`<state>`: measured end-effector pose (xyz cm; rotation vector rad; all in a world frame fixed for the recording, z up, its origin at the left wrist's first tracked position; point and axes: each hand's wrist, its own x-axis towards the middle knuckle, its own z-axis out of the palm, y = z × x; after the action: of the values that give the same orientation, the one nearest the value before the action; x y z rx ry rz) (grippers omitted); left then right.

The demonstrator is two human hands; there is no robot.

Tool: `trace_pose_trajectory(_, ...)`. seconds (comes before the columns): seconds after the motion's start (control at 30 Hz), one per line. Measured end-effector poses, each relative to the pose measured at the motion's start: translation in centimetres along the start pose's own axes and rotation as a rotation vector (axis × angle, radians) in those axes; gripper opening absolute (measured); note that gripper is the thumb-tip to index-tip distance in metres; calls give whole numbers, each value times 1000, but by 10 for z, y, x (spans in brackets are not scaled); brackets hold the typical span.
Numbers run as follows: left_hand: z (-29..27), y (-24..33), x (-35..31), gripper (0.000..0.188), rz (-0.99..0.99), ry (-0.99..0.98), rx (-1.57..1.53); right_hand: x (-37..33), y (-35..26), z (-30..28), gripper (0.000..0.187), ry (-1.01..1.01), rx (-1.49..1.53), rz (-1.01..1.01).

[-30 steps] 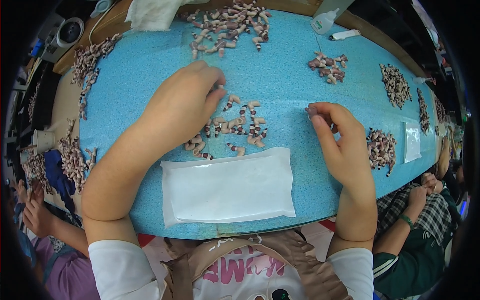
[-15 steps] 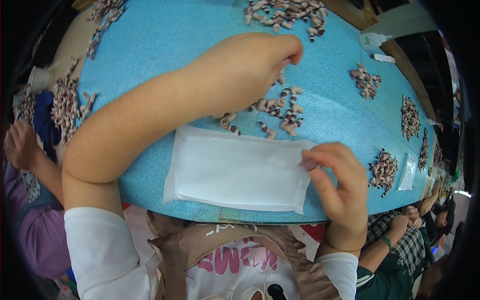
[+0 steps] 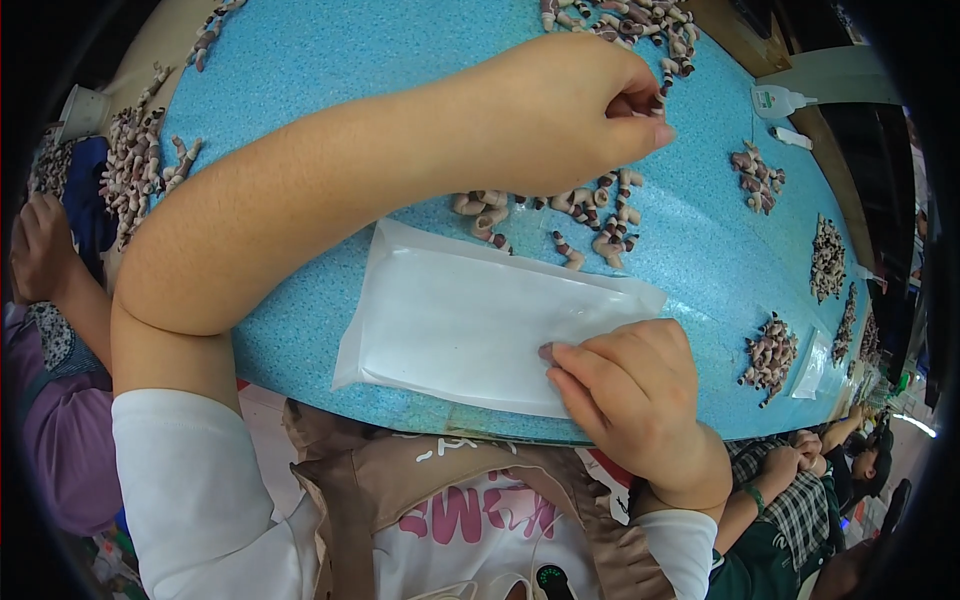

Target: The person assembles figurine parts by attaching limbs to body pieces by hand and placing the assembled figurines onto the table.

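Note:
My left hand (image 3: 590, 110) reaches across the blue table at the edge of the far pile of small cream-and-brown figurine pieces (image 3: 640, 20). Its fingers are curled closed about one small figurine piece (image 3: 664, 75), which shows partly past the fingertips. In front of me lies a flat white rectangular tray or pad (image 3: 450, 320), its surface bare. My right hand (image 3: 640, 400) is pinched closed above its right end. A small dull purple-brown spot shows at those fingertips; I cannot tell whether it is a piece or a nail. Several figurine pieces (image 3: 600, 220) lie just beyond the white tray.
More figurine heaps lie at left (image 3: 130, 170) and right (image 3: 768, 360). A white bottle (image 3: 780, 101) stands at the far right edge. A clear packet (image 3: 812, 365) lies near the right heap. Another person's hand (image 3: 45, 250) rests at far left; others sit at right.
My left hand has moved right to the edge of the far pile. My right hand has moved left and down from the tray's right edge to over its surface. The view has shifted slightly.

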<state>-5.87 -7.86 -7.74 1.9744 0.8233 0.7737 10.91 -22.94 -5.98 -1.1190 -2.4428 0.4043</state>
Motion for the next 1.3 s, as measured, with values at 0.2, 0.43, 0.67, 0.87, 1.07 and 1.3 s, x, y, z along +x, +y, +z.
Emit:
trace_pose_trajectory(0.2, -3, 11, -4, 26, -203, -117, -128, -1, 5, -1, 25, 0, 103, 87)
trace_pose_trajectory(0.43, 2, 4, -4, 23, -12, 0, -168, 1, 1, -3, 23, -53, 124, 85)
trace_pose_trajectory(0.67, -6, 16, -4, 24, -190, -167, -369, -1, 5, -28, 14, -72, 863, 530)
trace_pose_trajectory(0.87, -2, 21, -9, 22, -262, -276, -721, -10, 19, -29, 20, 127, 1489, 734)
trace_pose_trajectory(1.07, -2, 37, -18, 15, -242, -366, -632, -15, 28, -28, 23, 250, 1529, 604)
trace_pose_trajectory(1.3, 9, 42, -32, 33, 40, -349, -487, -13, 29, -24, 23, 455, 1419, 629)
